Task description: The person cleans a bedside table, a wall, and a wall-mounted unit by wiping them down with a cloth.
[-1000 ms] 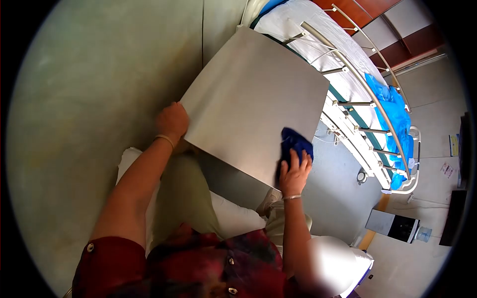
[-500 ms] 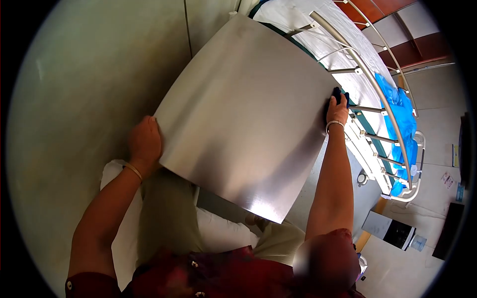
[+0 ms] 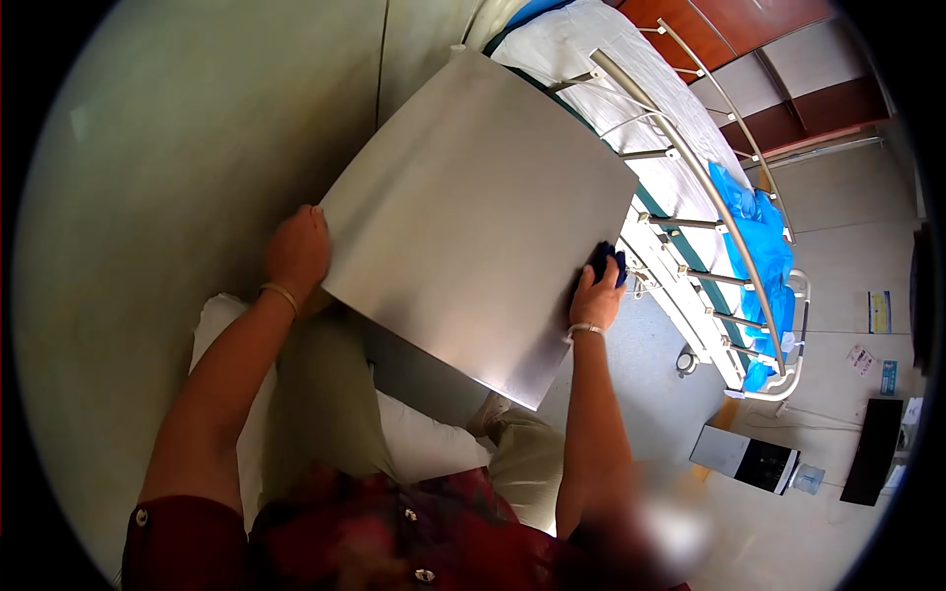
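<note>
A large metallic panel (image 3: 483, 217) with a smooth, shiny surface spans the middle of the view, above my knees. My left hand (image 3: 299, 246) is closed at the panel's left edge, its fingers wrapped round and partly hidden. Near the lower right edge of the panel, my right hand (image 3: 596, 293) holds a dark blue cloth (image 3: 616, 264) against it. The fingers of that hand are curled over the cloth.
A bed with metal side rails (image 3: 724, 202) and a white sheet (image 3: 591, 49) stands at the right. Blue plastic (image 3: 764, 246) hangs on its rail. A water dispenser (image 3: 746, 458) stands at the lower right. The wall (image 3: 197, 148) lies close at left.
My right hand has moved down and left along the panel's right edge with the dark cloth. My left hand stays at the left edge. The view has shifted slightly.
</note>
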The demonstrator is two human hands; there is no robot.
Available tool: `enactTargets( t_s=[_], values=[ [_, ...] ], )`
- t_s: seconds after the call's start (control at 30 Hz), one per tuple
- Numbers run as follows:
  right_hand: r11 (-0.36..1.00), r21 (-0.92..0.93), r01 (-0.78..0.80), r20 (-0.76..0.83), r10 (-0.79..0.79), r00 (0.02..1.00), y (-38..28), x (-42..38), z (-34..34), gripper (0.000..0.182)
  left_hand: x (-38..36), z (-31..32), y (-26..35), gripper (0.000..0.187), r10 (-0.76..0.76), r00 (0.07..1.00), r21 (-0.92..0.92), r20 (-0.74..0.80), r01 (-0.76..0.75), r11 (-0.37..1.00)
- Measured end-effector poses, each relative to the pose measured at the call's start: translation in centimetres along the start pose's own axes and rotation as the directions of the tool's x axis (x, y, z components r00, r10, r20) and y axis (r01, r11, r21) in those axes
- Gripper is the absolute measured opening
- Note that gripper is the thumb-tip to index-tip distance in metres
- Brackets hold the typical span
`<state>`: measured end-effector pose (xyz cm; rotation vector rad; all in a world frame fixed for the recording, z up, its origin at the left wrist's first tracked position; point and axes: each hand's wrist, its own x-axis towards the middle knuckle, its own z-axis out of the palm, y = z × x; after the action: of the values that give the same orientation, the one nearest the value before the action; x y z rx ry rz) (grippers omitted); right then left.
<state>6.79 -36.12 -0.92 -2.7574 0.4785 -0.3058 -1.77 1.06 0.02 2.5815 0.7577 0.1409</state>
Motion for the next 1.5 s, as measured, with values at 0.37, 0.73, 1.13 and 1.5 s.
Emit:
enactTargets(
  t_s=[0.37, 0.73, 1.13, 1.5],
  values=[
    [0.983, 0.132, 0.127, 0.081, -0.139, 0.987, 4.0, -15.5, -4.1, 0.05, 0.3, 0.4, -0.4, 0.034, -0.001, 1.0, 0.067, -0.01, 0.002, 0.998],
    [0.975, 0.066, 0.211, -0.034, -0.209, 0.977, 1.8, 12.3, 4.1, 0.047, 0.7, 0.8, -0.7, 0.03, 0.058, 0.998, -0.013, -0.036, -0.058, 0.998],
    [0.882, -0.155, 0.446, 0.206, -0.413, 0.887, -9.4, 26.0, 8.9, 0.046, 0.5, 1.0, -0.9, 0.02, 0.074, 0.996, -0.06, -0.053, -0.077, 0.995],
    [0.506, 0.105, 0.856, -0.004, -0.86, 0.51, -28.8, 11.0, 13.3, 0.039, 0.3, 0.9, -1.0, 0.023, 0.117, 0.989, -0.067, -0.09, -0.124, 0.99]
  ],
)
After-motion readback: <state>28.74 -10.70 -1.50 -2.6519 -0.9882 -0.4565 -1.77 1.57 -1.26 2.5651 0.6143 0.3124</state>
